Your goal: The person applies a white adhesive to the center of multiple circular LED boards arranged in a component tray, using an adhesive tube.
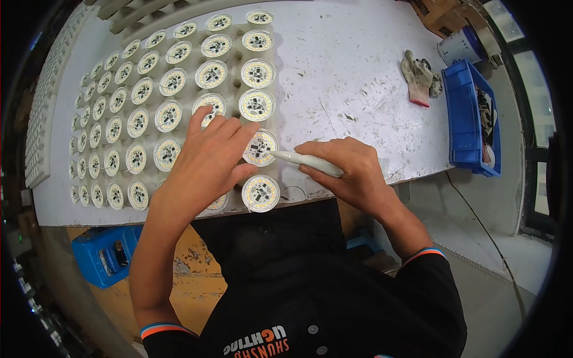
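Note:
My right hand (346,164) is wrapped round a white squeeze tube (313,163) with a pointed nozzle. The nozzle's tip meets the circuit board of an LED bulb (260,147) in the right-hand column. My left hand (212,152) reaches over the tray from the left, its thumb and index finger at opposite edges of that same bulb. Another of its fingers lies over a bulb (210,107) one column further left. Nearest me in the right-hand column stands another open-topped LED bulb (261,193), with round board and small black parts showing. Part of the tray is hidden under my left hand.
Rows of similar bulbs stand in a grey moulded tray (237,83) on the white table (334,71). Work gloves (418,77) lie at the right, near a blue crate (462,119) and a white tub (456,49). A blue plastic stool (101,253) stands below the table's front edge.

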